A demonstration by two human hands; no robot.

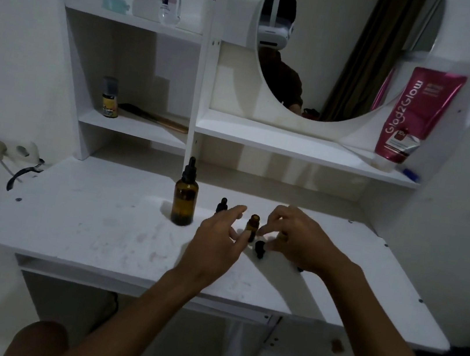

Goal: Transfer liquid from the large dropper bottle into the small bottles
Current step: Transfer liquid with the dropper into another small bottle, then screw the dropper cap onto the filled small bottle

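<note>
The large amber dropper bottle (184,202) stands upright on the white desk (104,228) with its black dropper cap on. To its right, a small capped bottle (222,205) shows behind my left hand (219,236), which hovers with fingers spread and holds nothing. One fingertip is close to the base of a small amber bottle (252,226) that stands uncapped. A black dropper cap (259,249) lies on the desk just right of it. My right hand (297,239) hovers over that cap with fingers curled and the thumb tip at the cap. The hand hides what is behind it.
A white shelf unit rises behind the desk, with a round mirror (337,56) and a pink tube (410,118) on the right. A small spray bottle (110,98) and a comb sit on the left shelf. A wall socket with a cable (17,154) is at the left.
</note>
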